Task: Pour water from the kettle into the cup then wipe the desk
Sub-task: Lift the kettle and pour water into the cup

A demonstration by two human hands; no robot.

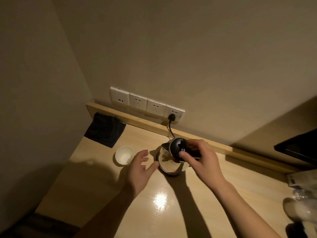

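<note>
A steel kettle [169,164] with a black lid stands upright on its base near the back of the light wooden desk [171,212]. My right hand [199,159] is wrapped around its black handle, thumb against the lid. A white paper cup [124,155] stands upright to the kettle's left and looks empty. Between cup and kettle hovers my left hand [140,170], fingers spread, holding nothing. A dark folded cloth [105,130] lies at the back left corner of the desk.
A row of white wall sockets [145,103] sits above the desk's raised back edge, with the kettle's black plug [171,117] in the rightmost one. Clear plastic bottles [301,203] crowd the right edge. A dark screen [298,146] stands at the far right.
</note>
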